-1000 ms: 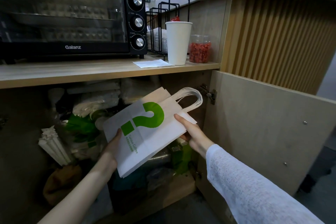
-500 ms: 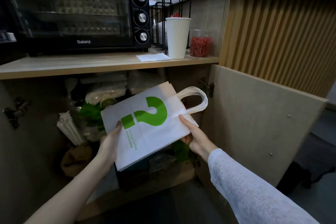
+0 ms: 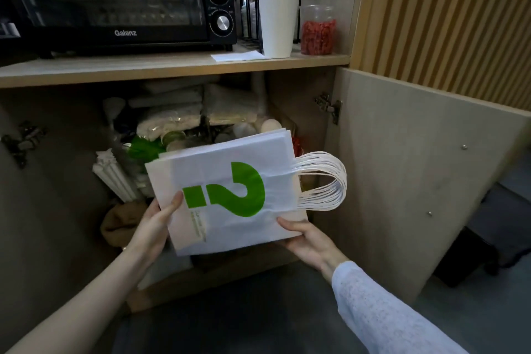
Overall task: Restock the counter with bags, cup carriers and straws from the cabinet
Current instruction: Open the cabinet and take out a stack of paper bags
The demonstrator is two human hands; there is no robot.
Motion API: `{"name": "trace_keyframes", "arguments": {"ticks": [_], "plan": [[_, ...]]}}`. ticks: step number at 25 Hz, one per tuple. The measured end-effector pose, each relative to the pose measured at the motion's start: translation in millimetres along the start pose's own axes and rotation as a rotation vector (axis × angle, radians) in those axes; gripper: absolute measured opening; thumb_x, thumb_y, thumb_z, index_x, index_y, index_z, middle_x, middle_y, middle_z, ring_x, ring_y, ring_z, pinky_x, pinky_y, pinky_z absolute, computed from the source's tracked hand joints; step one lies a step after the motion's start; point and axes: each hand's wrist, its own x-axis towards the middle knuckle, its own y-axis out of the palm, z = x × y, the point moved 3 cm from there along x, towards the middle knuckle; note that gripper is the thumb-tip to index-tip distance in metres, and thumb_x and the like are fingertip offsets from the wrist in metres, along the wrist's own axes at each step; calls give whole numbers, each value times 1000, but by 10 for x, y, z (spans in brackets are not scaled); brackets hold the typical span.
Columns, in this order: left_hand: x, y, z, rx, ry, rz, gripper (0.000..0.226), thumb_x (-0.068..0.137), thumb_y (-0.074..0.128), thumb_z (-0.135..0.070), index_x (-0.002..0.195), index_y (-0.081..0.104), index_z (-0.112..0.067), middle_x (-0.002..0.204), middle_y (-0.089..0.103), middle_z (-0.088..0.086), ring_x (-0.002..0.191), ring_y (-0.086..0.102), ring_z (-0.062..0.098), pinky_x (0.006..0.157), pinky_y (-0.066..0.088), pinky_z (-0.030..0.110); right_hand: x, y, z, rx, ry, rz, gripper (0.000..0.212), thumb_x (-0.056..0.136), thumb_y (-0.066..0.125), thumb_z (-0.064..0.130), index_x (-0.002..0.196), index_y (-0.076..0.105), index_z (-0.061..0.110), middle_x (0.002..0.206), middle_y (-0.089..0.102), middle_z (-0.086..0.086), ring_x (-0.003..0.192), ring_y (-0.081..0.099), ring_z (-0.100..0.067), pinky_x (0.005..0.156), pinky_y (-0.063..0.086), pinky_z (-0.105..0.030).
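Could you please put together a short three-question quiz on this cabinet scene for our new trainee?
1. True or false: the stack of paper bags is held by both the left hand and the right hand.
2. Which way do the bag handles point? A) toward the open cabinet door B) toward the bundle of straws C) straight down at the floor
3. Fill in: on the shelf, the white paper cup stands between the toaster oven and the clear container of red ______.

Key: 1 true; 2 A; 3 pieces (what they are cannot be told).
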Motion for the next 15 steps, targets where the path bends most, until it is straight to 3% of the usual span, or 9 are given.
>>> {"name": "trace_keyframes", "arguments": {"ticks": [3,6,10,13,15], "plan": [[7,-14,-208,28,46,20,55,82,62,-29,135,50,-17,123,67,5,111,65,22,89,56,37,-64,168,62,20,-29,-11,90,42,91,-7,125,59,7,128,62,-17,112,63,-32,87,56,-44],[19,24,-466,-4,24,32,54,82,63,-28,133,50,-18,125,66,6,113,64,23,90,55,38,-175,394,192,24,-27,-43,94,46,90,-5,133,55,4,130,61,-17,116,62,-32,95,52,-45],[-20,223,-849,-36,-22,43,32,89,59,-23,121,57,-20,123,67,9,107,67,21,87,57,35,-417,723,532,-16,-27,-96,101,46,92,-1,138,50,1,135,56,-20,124,56,-33,102,46,-44],[-120,439,-1320,-33,-34,72,41,84,64,-29,123,57,-18,123,67,7,110,66,22,91,56,36,-640,1098,937,-36,-36,-120,98,36,96,2,128,60,2,127,63,-18,113,63,-29,96,52,-40],[-170,584,-1703,-45,-41,93,53,75,70,-35,123,57,-18,122,68,6,111,65,23,91,55,37,-785,1410,1252,-54,-39,-117,80,33,96,3,109,73,7,115,70,-15,102,69,-25,90,56,-37]]}}
